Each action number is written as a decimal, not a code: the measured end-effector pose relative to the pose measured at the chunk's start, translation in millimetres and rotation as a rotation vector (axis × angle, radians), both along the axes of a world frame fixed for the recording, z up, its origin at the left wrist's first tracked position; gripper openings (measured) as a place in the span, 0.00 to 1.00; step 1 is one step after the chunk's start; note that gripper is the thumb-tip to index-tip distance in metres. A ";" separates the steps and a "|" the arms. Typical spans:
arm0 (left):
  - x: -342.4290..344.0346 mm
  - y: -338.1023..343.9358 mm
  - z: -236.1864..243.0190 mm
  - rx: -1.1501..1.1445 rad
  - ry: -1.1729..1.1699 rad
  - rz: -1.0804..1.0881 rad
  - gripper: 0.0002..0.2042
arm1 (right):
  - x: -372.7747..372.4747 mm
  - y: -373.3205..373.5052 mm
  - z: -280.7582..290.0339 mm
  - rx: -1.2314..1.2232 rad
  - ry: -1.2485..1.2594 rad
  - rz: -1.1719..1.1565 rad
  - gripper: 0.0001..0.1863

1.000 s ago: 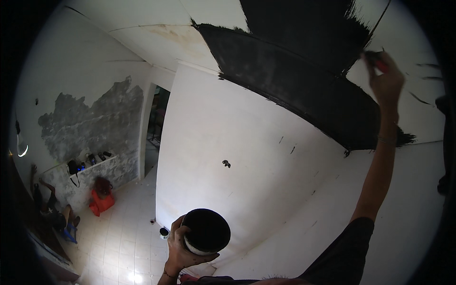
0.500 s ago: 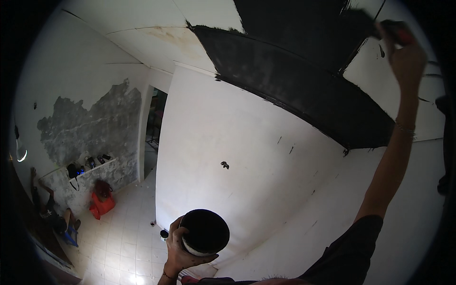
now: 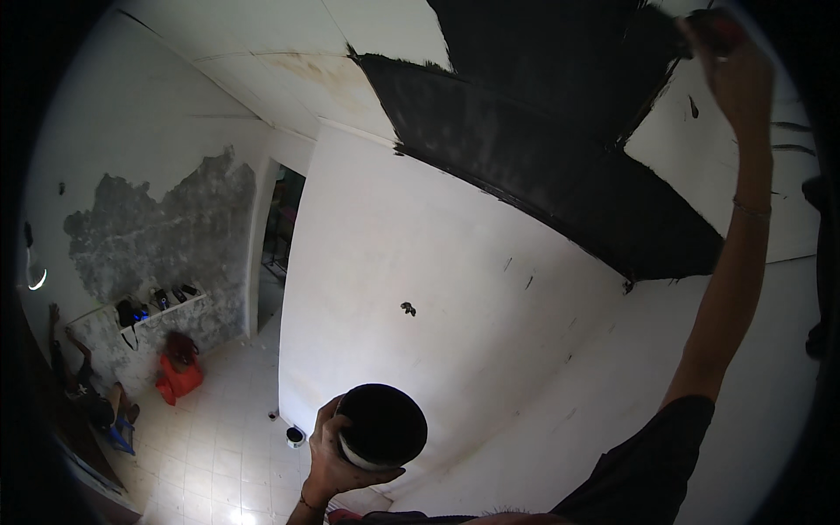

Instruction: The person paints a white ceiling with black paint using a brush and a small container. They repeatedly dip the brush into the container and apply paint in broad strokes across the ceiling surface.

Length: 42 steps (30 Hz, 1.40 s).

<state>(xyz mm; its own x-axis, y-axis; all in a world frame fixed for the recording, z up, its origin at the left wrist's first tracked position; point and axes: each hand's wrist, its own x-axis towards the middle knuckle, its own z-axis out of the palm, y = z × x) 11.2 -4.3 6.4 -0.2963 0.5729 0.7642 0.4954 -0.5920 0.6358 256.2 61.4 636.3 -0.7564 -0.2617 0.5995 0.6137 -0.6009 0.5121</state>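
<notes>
My left hand (image 3: 335, 459) grips a round white container (image 3: 383, 424) with a dark inside at the bottom centre. My raised right hand (image 3: 735, 74) is closed on a paintbrush (image 3: 710, 33) with some red on it, blurred against the upper right of the ceiling. Glossy black paint (image 3: 542, 140) covers a large patch there with ragged edges, beside white areas (image 3: 674, 149) that carry a few black strokes.
A person on a blue stool (image 3: 109, 411) and a person in red (image 3: 179, 376) are by the patchy left wall (image 3: 157, 227). A shelf (image 3: 175, 302) holds small devices. A doorway (image 3: 280, 219), a floor pot (image 3: 295, 435) and a hanging bulb (image 3: 37, 262) also show.
My right hand with the brush has moved upward to the top right, its arm stretching higher. My left hand still holds the container in nearly the same place.
</notes>
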 end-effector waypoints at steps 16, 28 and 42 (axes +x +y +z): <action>-12.6 -10.5 -2.4 0.030 -0.003 0.043 0.52 | -22.3 -20.5 -45.5 -0.355 -0.173 0.691 0.12; -12.4 -6.5 -5.2 0.036 -0.004 0.017 0.52 | 2.6 -14.2 -33.4 -0.308 -0.185 0.626 0.13; -11.1 -4.7 -6.5 0.013 0.006 -0.002 0.52 | 2.7 -1.8 -56.8 -0.400 -0.254 0.696 0.12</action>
<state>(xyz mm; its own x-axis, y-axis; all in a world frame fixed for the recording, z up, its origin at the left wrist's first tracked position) 0.1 -8.9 -0.1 -0.2907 0.5632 0.7735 0.4982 -0.6011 0.6249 258.9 59.6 579.5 -0.6257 -0.5223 0.5794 0.6139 0.1285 0.7788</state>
